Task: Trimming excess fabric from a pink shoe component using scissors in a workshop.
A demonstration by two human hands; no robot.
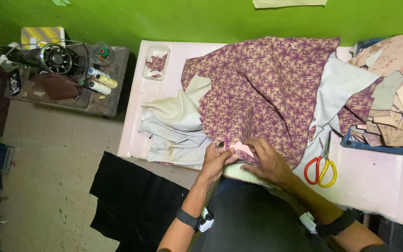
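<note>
While you lean over the near edge of the pale pink table [374,182], your 2 hands sit close together on the patterned purple fabric [262,88], which spreads from the table's middle down to that edge. Your left hand [216,161] presses flat on the cloth's hem with fingers curled, and your right hand [269,161] lies just beside it, its fingertips resting on a small pink paper template [242,148] that lies on the fabric between the 2 hands. Neither hand is clenched around anything; both bear down on cloth and template. A heap of off-white lining cloth [176,123] lies to the left of the fabric, partly tucked under it. Scissors with red and yellow handles [322,168] rest on the table to the right of your right hand, apart from it. Farther right, a pile of paper pattern pieces [397,93] overflows a blue tray. A black sewing machine [47,58] and thread spools stand on a side table at the left.
</note>
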